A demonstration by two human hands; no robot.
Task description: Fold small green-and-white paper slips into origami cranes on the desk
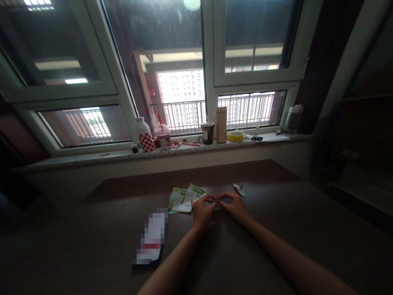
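My left hand (pixel 202 211) and my right hand (pixel 235 205) meet fingertip to fingertip over the dark table (pixel 276 229), both pinching a small folded piece of paper (pixel 218 202) between them. The piece is mostly hidden by my fingers. Just left of my left hand lies a small stack of green-and-white paper sheets (pixel 184 198). A small folded paper figure (pixel 238 189) rests on the table just beyond my right hand.
A phone (pixel 151 238) lies on the table at left. The window sill (pixel 190 149) carries a checkered bottle (pixel 145 134), a pink drink cup (pixel 162 135), a dark cup (pixel 208 132), a tall tumbler (pixel 221 124), a tape roll (pixel 236 136) and scissors (pixel 256 138).
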